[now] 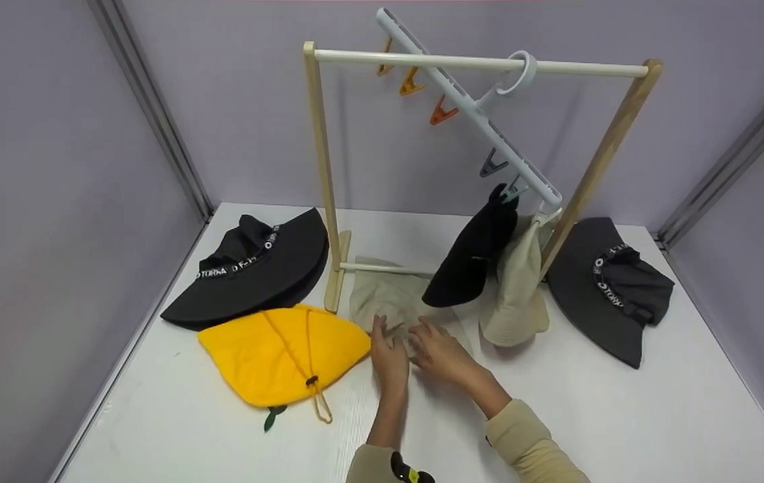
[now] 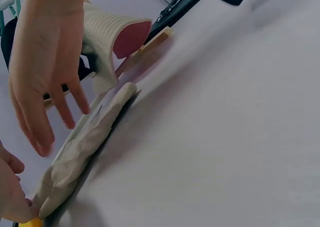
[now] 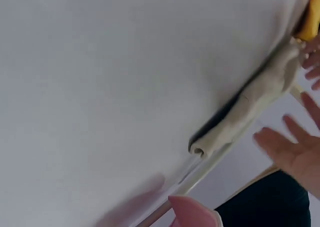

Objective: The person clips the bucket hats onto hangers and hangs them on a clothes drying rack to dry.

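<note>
Spread apart and slightly bent, the fingers of the right hand [image 1: 445, 352] hover over the right part of a soft, crumpled beige fabric hat [image 1: 378, 295]; both wrist views show a gap between them and the cloth. Those of the left hand [image 1: 390, 359] are loosely extended, thumb apart, at the hat's left end; whether they press on it I cannot tell. The beige hat lies flat on a white tabletop [image 1: 677, 416] at the centre of the head view, partly under the lower rod of a pale wooden rack with white rods [image 1: 322, 151]. A yellow fabric hat with a drawstring and black toggle [image 1: 274, 359] lies at lower left, its right tip just beside the left hand, a green leaf-shaped piece [image 1: 274, 417] poking out below it. A black wide-brimmed hat with white lettering [image 1: 294, 261] sits at left centre, and a similar dark lettered hat [image 1: 586, 295] at right centre. At upper centre, a pale bar hanger with coloured clips [image 1: 469, 104] hooks over the top rod, sloping down to the right; from its lower end hang a black cloth hat [image 1: 469, 261] and a beige cap [image 1: 519, 288].
</note>
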Tool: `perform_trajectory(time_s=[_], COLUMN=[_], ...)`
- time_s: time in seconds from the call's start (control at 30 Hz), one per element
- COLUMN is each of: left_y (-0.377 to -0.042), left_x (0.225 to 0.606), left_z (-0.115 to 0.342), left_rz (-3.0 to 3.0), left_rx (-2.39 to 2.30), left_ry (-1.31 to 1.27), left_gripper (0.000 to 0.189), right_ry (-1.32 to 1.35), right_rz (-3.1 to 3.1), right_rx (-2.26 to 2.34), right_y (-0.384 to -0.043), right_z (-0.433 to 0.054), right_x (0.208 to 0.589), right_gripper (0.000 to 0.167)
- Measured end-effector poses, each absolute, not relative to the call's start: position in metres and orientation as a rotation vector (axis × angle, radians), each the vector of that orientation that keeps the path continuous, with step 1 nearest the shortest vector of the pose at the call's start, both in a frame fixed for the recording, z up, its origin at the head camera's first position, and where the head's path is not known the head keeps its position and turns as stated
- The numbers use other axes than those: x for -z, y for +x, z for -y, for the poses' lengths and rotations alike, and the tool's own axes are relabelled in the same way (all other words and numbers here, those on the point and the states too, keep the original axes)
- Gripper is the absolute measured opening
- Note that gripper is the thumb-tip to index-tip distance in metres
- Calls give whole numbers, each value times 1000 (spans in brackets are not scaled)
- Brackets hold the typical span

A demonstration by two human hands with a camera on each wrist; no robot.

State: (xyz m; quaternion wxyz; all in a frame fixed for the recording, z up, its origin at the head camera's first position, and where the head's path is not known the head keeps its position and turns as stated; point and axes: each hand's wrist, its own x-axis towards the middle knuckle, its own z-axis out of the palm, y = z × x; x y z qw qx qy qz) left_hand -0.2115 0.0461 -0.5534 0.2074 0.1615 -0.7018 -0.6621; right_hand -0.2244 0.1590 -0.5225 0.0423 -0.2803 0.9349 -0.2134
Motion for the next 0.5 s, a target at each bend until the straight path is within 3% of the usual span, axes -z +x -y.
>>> perform_trajectory(time_s=[0.17, 0.5], left_y=[-206, -207], left_x=[561, 566], left_z=[-47, -43], left_rz=[2038, 2348], left_rx=[1898, 1745], left_ry=[470, 252], left_gripper=[46, 54], right_ry=[-836, -945], right_rz=[-2804, -2888], right_rx=[390, 214], right_y=[-224, -234], right_z=[-156, -151], right_x=[527, 523], right_gripper=[60, 45])
